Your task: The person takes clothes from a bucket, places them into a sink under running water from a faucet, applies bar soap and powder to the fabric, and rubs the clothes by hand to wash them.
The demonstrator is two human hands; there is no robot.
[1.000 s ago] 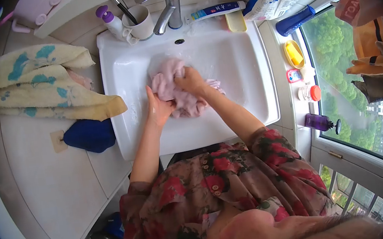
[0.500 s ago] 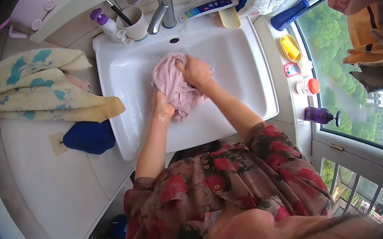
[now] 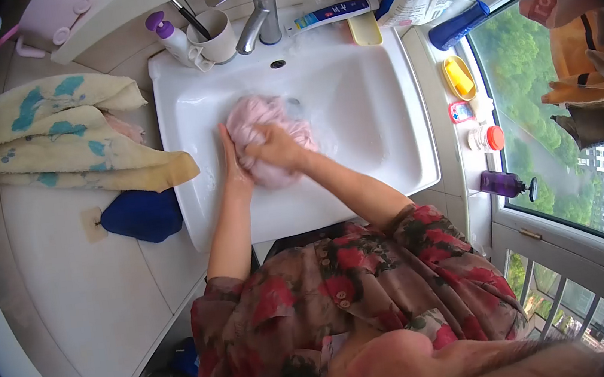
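A wet, bunched pink cloth (image 3: 251, 110) lies low in the white sink (image 3: 192, 217), left of its middle. My left hand (image 3: 233, 159) cups the cloth's left side, its fingers straight along the edge and part of the hand hidden by the fabric. From above, my right hand (image 3: 278, 148) presses into the bundle with its fingers curled into the folds, slightly smeared by motion. Water around the cloth looks thin and sudsy. Above the far rim stands the chrome faucet (image 3: 264, 12).
Along the back rim are a white cup (image 3: 217, 40), a purple-capped bottle (image 3: 168, 35), a toothpaste tube (image 3: 333, 13) and a soap dish (image 3: 366, 31). A patterned towel (image 3: 72, 156) and a dark blue cloth item (image 3: 141, 216) lie left. A purple bottle (image 3: 499, 183) stands on the windowsill.
Both hands and the pink cloth have shifted left in the sink. The cloth is now bunched rounder and lower, and my right hand has come down across it.
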